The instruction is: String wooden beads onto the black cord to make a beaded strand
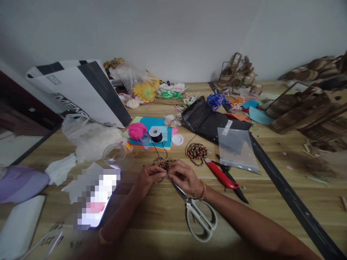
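Note:
My left hand (149, 177) and my right hand (185, 177) meet over the wooden table (168, 220), both pinched on a small piece of multicoloured beadwork (160, 163). A thin black cord runs from it up to a black spool (156, 135). A second coil of coloured beads (197, 152) lies just right of my right hand. Pale-handled scissors (199, 215) rest below my right wrist.
A red-handled cutter (221, 176), a clear plastic bag (236, 148), a black mesh pouch (206, 119), a pink yarn ball (136, 130), a glass jar (117, 156), a white lid (177, 139), coloured paper, a phone (94, 202), a white shopping bag (81, 92) and wooden baskets (306, 108) crowd the table.

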Demonstrator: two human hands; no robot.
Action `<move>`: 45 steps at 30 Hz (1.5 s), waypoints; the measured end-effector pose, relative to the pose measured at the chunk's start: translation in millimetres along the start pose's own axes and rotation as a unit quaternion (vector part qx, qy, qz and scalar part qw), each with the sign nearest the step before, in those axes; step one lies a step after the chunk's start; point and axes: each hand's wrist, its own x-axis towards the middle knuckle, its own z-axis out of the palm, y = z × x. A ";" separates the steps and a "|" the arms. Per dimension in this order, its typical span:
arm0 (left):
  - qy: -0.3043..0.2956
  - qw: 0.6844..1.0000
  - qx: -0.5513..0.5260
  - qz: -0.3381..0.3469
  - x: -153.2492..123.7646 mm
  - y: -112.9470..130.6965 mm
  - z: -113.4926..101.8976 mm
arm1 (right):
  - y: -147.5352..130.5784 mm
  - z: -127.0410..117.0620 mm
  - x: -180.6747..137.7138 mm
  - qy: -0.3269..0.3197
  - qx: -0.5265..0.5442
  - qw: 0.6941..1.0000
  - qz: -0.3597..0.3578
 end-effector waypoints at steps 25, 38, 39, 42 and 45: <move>0.001 0.999 -0.014 0.039 -6.7 11.4 4.9 | -1.0 2.1 -0.5 -0.017 0.162 0.977 0.135; 0.025 0.993 0.062 0.097 -5.2 7.6 3.6 | 5.4 0.5 -1.0 -0.011 0.109 0.986 0.128; 0.037 0.991 0.072 0.102 -4.9 6.9 3.2 | 5.5 0.1 -0.8 -0.009 0.106 0.986 0.125; 0.076 0.984 0.103 0.121 -3.9 5.2 1.6 | 5.8 -0.9 0.1 0.008 0.108 0.986 0.127; 0.082 0.970 0.164 0.157 -2.4 2.8 0.1 | 5.8 -1.1 0.5 0.027 0.132 0.979 0.153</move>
